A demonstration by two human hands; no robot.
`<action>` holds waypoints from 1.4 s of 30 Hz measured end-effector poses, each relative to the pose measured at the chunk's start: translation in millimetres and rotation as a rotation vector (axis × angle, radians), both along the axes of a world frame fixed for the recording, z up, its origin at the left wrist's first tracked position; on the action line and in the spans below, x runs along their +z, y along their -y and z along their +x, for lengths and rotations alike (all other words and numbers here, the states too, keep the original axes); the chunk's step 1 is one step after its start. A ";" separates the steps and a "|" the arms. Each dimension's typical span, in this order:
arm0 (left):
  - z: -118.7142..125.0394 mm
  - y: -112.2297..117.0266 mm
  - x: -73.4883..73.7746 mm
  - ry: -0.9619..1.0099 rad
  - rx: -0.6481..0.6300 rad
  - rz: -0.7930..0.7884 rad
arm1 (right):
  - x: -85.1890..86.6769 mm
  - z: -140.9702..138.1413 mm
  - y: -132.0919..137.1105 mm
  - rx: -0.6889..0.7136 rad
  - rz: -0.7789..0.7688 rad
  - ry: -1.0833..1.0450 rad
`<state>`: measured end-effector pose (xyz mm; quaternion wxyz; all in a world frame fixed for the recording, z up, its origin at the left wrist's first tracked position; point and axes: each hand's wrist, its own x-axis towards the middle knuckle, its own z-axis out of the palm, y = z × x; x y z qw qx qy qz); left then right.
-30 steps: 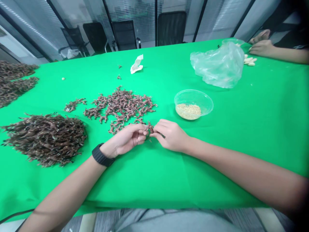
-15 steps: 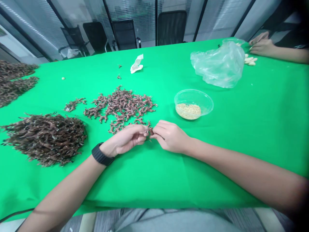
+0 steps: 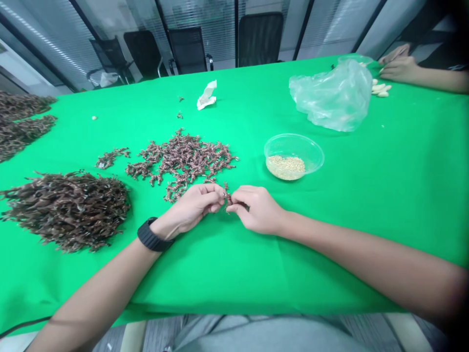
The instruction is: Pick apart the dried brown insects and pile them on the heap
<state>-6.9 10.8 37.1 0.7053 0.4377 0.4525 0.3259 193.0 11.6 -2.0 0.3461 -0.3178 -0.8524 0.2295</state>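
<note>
My left hand, with a black band on the wrist, is closed in a pinch at one side of a small brown figurine. From the other side, the thumb and curled fingers of my right hand grip the same figurine. Its exact shape is too small to tell, and fingers hide part of it. Just beyond my left hand lies a loose spread of similar brown figurines. A denser heap of darker brown figures stands to the left.
A clear plastic bowl holds small pale golden bits. Behind it lies a crumpled clear plastic bag. A white paper scrap is farther back. More brown piles sit far left. Another person's hands are at the far right near pale pieces.
My left hand has rolled slightly, showing more of its back. My right hand has shifted a little, and more of the figurine shows between the hands.
</note>
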 end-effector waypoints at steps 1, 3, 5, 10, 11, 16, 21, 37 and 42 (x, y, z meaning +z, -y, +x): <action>0.7 0.0 -0.3 -0.015 0.012 0.035 | 1.2 -0.9 0.5 -0.009 -0.043 -0.020; 2.0 0.1 -0.4 -0.046 0.032 0.112 | 3.4 -2.6 1.3 -0.026 -0.128 -0.046; 3.0 0.7 -0.4 -0.087 0.043 0.199 | 5.2 -3.7 1.6 -0.039 -0.213 -0.059; 2.7 3.8 -4.5 -0.206 0.059 0.390 | 7.4 -4.4 1.3 -0.051 -0.395 -0.103; 2.2 4.4 -6.0 -0.226 0.063 0.424 | 7.7 -4.5 1.0 -0.046 -0.424 -0.115; -0.9 6.4 -9.9 -0.413 0.060 0.673 | 8.8 -5.2 -0.5 -0.012 -0.527 -0.167; -2.4 7.0 -6.0 -0.648 0.036 1.005 | 10.9 -5.9 -1.0 0.038 -0.640 -0.222; -0.2 6.8 -11.0 -0.476 0.132 0.932 | 3.5 -0.2 -4.0 -0.052 -0.125 -0.046; -0.8 5.3 -11.5 -0.414 0.113 0.871 | -0.9 2.6 -6.1 -0.119 -0.080 -0.063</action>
